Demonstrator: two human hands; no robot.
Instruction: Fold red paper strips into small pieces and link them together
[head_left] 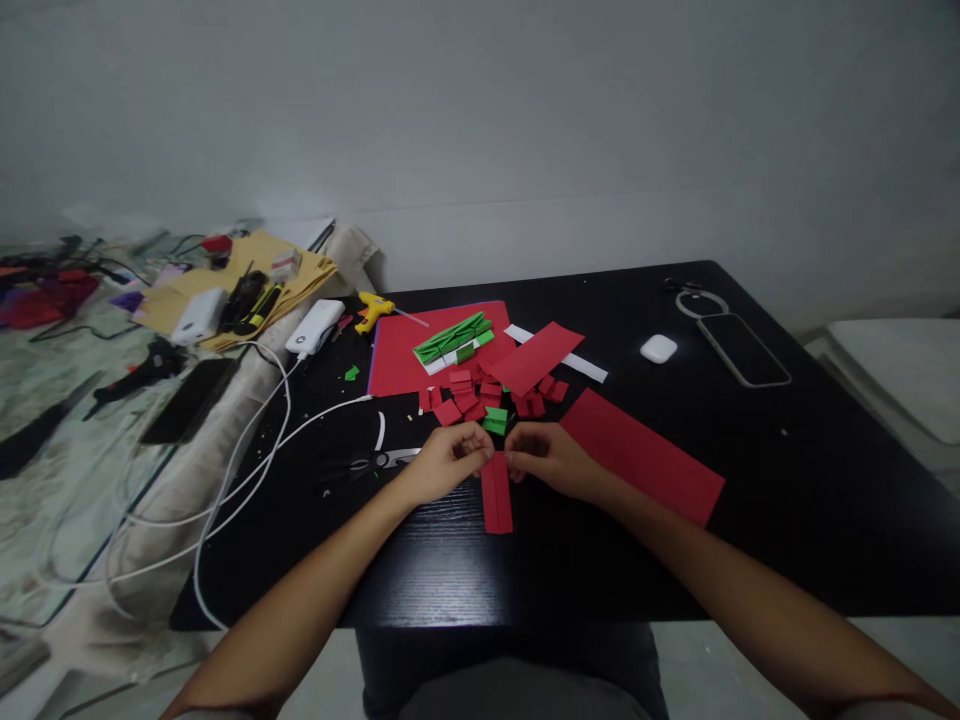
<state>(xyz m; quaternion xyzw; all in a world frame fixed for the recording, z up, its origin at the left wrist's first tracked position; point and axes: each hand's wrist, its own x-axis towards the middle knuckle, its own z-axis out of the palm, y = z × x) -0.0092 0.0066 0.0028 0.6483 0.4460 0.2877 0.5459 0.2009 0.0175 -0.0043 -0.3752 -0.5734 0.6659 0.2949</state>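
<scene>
A creased red paper strip (496, 498) stands out lengthwise toward me above the black table. At its far end, my left hand (451, 460) pinches the left corner between thumb and fingers. The right corner is between the closed fingertips of my right hand (547, 458). Just beyond my hands lie several small folded red paper pieces (466, 390) and a folded green piece (495, 420). Scissors (375, 461) with dark handles rest left of my left hand. Under my right forearm is a large red paper sheet (637, 455).
Behind the pile, folded green strips (454, 338) lie on red sheets (390, 360). A yellow glue gun (373, 312), a white power bank (315, 327) and white cables (281, 440) are on the left. A white earbud case (658, 348) and a phone (742, 350) lie right on the black table (825, 520).
</scene>
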